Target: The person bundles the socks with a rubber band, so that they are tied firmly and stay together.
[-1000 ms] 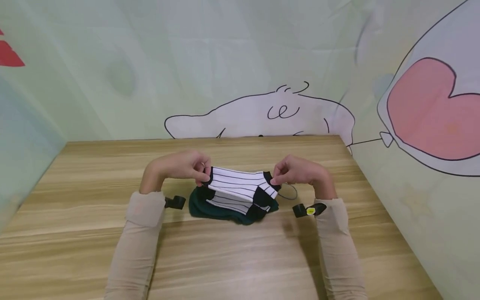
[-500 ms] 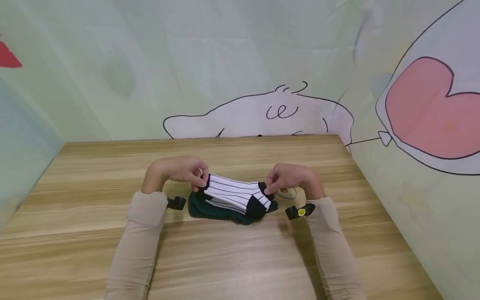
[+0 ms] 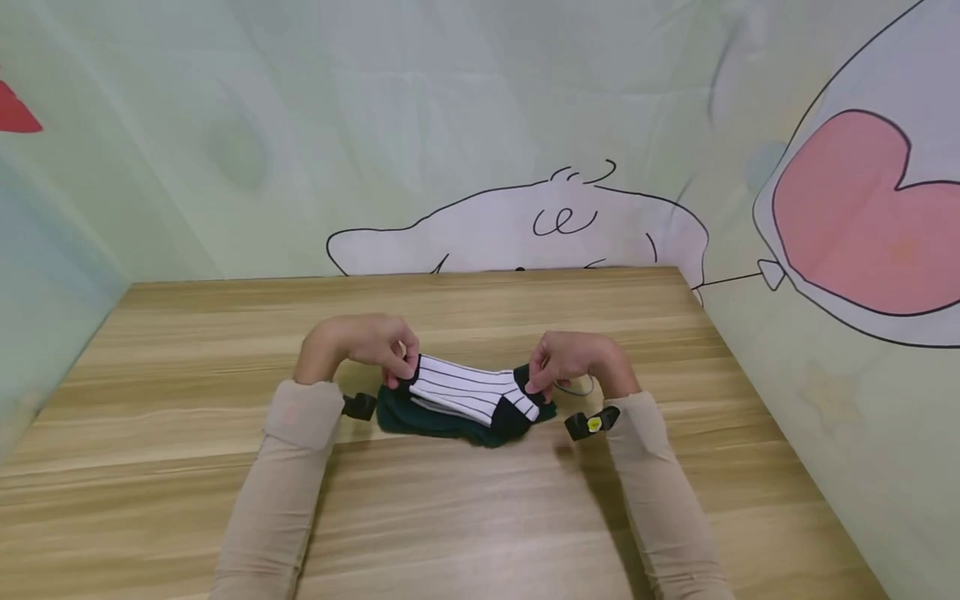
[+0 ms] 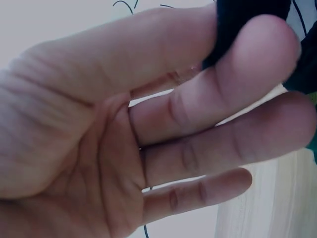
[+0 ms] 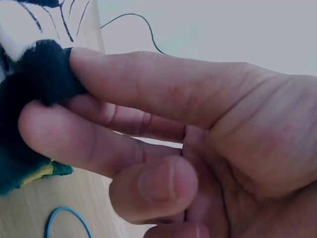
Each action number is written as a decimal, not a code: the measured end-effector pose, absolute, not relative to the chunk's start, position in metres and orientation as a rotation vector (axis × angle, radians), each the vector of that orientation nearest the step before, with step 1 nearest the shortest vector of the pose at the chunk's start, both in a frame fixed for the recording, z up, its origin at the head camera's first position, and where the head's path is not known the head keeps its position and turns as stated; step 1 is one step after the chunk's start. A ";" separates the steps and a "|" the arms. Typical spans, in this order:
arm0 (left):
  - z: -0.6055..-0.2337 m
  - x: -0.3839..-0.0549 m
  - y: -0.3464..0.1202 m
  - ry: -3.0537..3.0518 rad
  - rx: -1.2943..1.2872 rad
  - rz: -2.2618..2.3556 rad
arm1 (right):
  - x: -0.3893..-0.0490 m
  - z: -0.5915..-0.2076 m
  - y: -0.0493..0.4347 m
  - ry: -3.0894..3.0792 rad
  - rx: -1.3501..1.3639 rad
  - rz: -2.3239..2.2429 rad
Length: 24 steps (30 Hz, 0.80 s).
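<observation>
Spanning left to right over dark green cloth (image 3: 431, 422), striped sock (image 3: 461, 385) has its long axis running between left hand (image 3: 378, 342), pinching one end, and right hand (image 3: 570, 360), pinching the other, neither nearer.

Seemingly a makeshift booth, cartoon-printed sheets (image 3: 465, 108) flanking a wood-grain table (image 3: 465, 525).

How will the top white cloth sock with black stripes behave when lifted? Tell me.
That sock will probably flop, its cloth looking thin. It seems light: left hand and right hand only pinch its ends. Rolling seems unlikely, given its flat shape.
</observation>
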<state>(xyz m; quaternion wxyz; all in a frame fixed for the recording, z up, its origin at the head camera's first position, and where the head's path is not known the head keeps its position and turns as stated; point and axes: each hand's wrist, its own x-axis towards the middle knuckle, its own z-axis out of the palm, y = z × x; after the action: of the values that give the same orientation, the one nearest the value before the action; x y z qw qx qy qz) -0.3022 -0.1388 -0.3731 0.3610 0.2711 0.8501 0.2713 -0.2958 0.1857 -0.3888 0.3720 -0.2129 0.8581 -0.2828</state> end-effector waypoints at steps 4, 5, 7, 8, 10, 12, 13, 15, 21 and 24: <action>-0.376 -0.304 -0.139 2.179 0.700 0.693 | -0.297 -0.391 0.185 2.194 -0.545 -0.690; -0.377 -0.304 -0.139 2.176 0.704 0.693 | -0.298 -0.391 0.185 2.193 -0.548 -0.680; -0.379 -0.306 -0.139 2.168 0.709 0.690 | -0.298 -0.392 0.184 2.196 -0.565 -0.660; -0.380 -0.307 -0.139 2.167 0.727 0.684 | -0.298 -0.392 0.184 2.197 -0.567 -0.655; -0.381 -0.308 -0.139 2.169 0.763 0.666 | -0.298 -0.392 0.184 2.201 -0.574 -0.647; -0.383 -0.310 -0.139 2.170 0.799 0.650 | -0.298 -0.391 0.184 2.203 -0.571 -0.648; -0.383 -0.310 -0.139 2.171 0.813 0.643 | -0.298 -0.391 0.184 2.203 -0.569 -0.647; -0.383 -0.310 -0.139 2.171 0.818 0.633 | -0.297 -0.392 0.184 2.203 -0.561 -0.651; -0.383 -0.311 -0.140 2.170 0.831 0.628 | -0.299 -0.393 0.185 2.212 -0.552 -0.624; -0.385 -0.313 -0.141 2.180 0.836 0.615 | -0.300 -0.395 0.185 2.220 -0.548 -0.607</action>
<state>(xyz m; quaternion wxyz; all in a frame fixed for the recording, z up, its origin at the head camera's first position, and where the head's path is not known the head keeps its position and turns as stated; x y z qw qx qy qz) -0.3125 -0.1413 -0.3845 0.3559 0.3235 0.8438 0.2380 -0.2999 0.1849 -0.3946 0.3780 -0.2145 0.8687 -0.2376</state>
